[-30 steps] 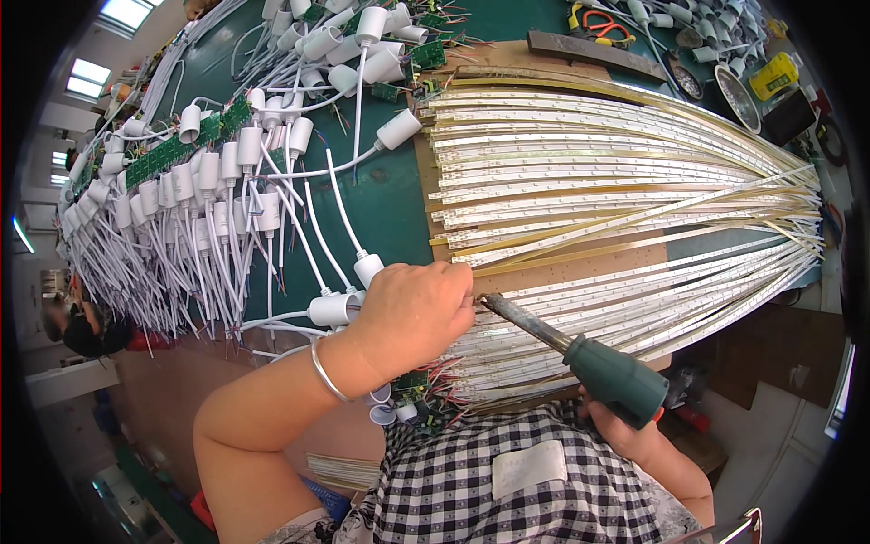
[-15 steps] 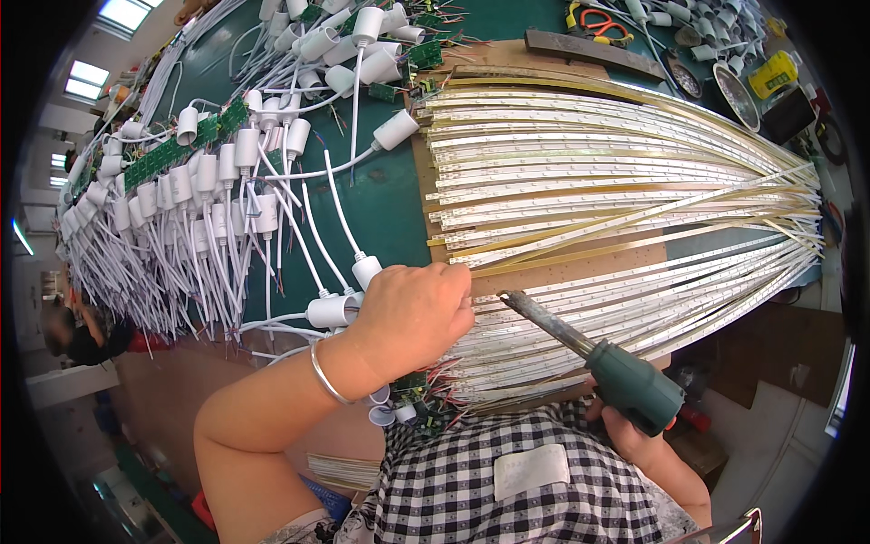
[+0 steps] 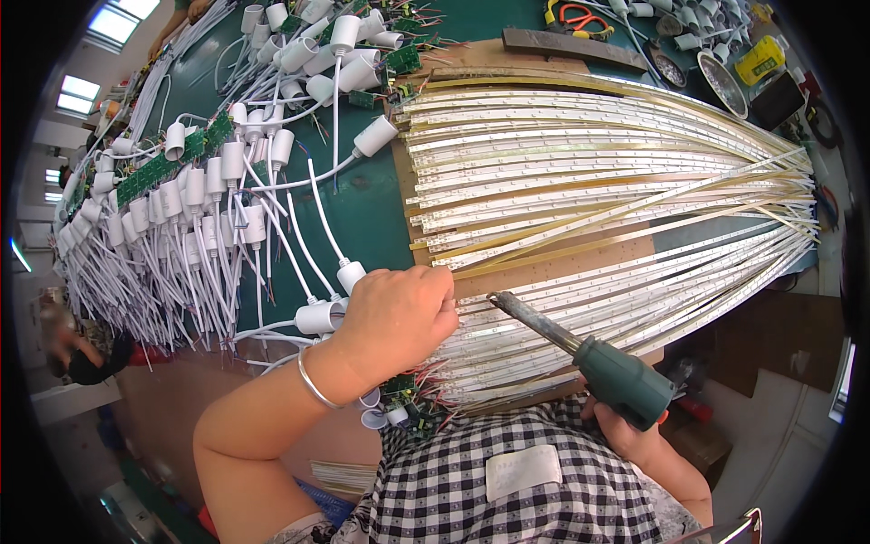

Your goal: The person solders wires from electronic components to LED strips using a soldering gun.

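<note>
My left hand [image 3: 396, 315], with a silver bangle at its wrist, is closed above the left ends of the LED strips [image 3: 544, 299]. Its fingertips and whatever they pinch are hidden behind the knuckles. In my right hand [image 3: 629, 437] is a soldering iron [image 3: 625, 382] with a dark green handle. Its blackened metal shaft points up and left, and the tip is a short way right of my left fist, over the strips. Beside my left wrist lies a white cylindrical lamp socket [image 3: 319, 318] with a white cable.
Many white sockets with cables and green circuit boards [image 3: 169, 161] heap up at left. A dark metal bar [image 3: 573, 48], orange-handled pliers [image 3: 581, 20], a round metal dish [image 3: 722, 86] and a yellow bottle [image 3: 759, 60] stand at the back. Another person [image 3: 88, 361] is at far left.
The whole view has shifted slightly, so the bench and its things sit further left. Both hands keep nearly the same pose, and the soldering iron stays in my right hand.
</note>
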